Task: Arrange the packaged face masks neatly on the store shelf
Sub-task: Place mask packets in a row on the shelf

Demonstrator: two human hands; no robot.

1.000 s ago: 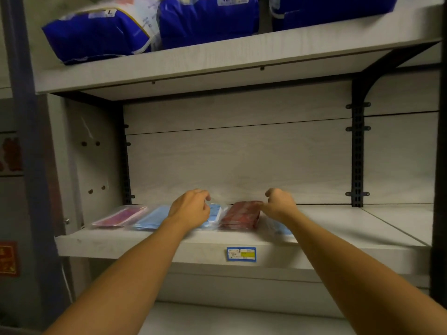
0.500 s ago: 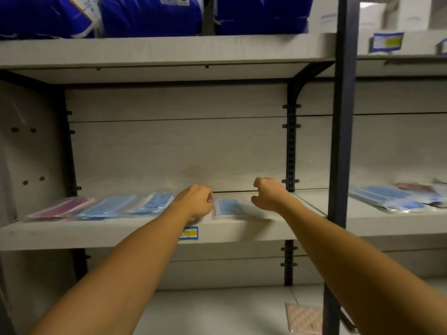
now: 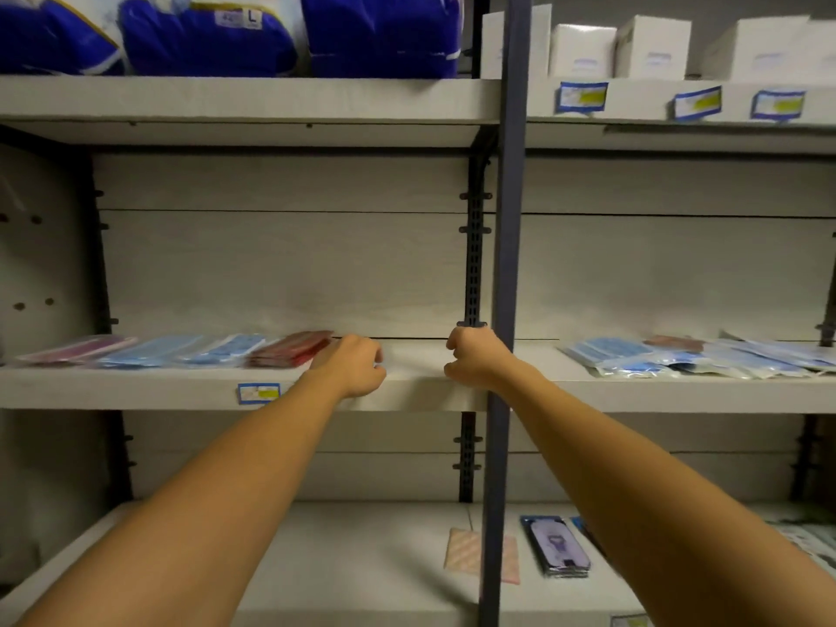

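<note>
Flat packaged face masks lie in a row on the left part of the middle shelf (image 3: pixel 135 386): a pink pack (image 3: pixel 77 348), two blue packs (image 3: pixel 154 350) (image 3: pixel 226 347) and a red pack (image 3: pixel 292 348). My left hand (image 3: pixel 357 368) hovers with curled fingers just right of the red pack. About a hand's width further right, my right hand (image 3: pixel 470 360) is curled into a fist beside the dark upright post (image 3: pixel 506 264). Nothing shows plainly in either hand. The shelf between them is blurred and pale.
A loose pile of blue mask packs (image 3: pixel 678 357) lies on the neighbouring shelf to the right. Blue bagged goods (image 3: pixel 203 33) and white boxes (image 3: pixel 651 49) fill the top shelf. Flat packs (image 3: pixel 556 552) lie on the bottom shelf.
The view has swung right, bringing the right bay and its pile into sight. The red pack now shows left of my left hand. The blue pack seen between my hands is no longer visible.
</note>
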